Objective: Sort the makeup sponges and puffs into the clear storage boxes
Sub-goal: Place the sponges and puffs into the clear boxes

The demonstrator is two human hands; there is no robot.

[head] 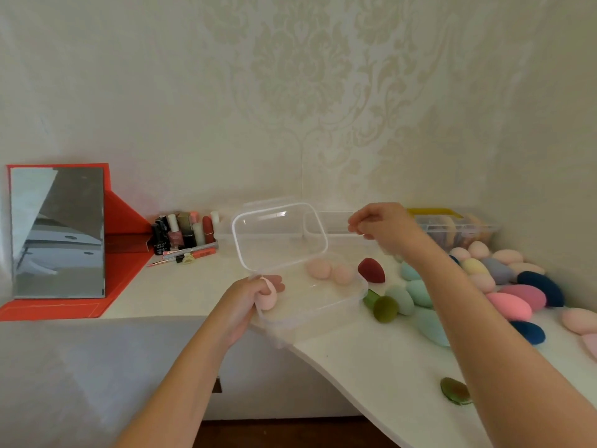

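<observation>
Steadying clear storage box (pixel 311 307) at tabletop (pixel 355 367) edge: left hand (pixel 247 303) fingers (pixel 273 282) curl round pink sponge (pixel 268 299) and box corner, lid (pixel 279 237) raised for loading. Two sponges (pixel 319 268) inside. Right hand (pixel 384 229) fingers curled; pinching anything, cannot tell. Loose sponges (pixel 508 306) wait right.

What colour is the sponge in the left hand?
The sponge is pale pink; head view shows it.
</observation>
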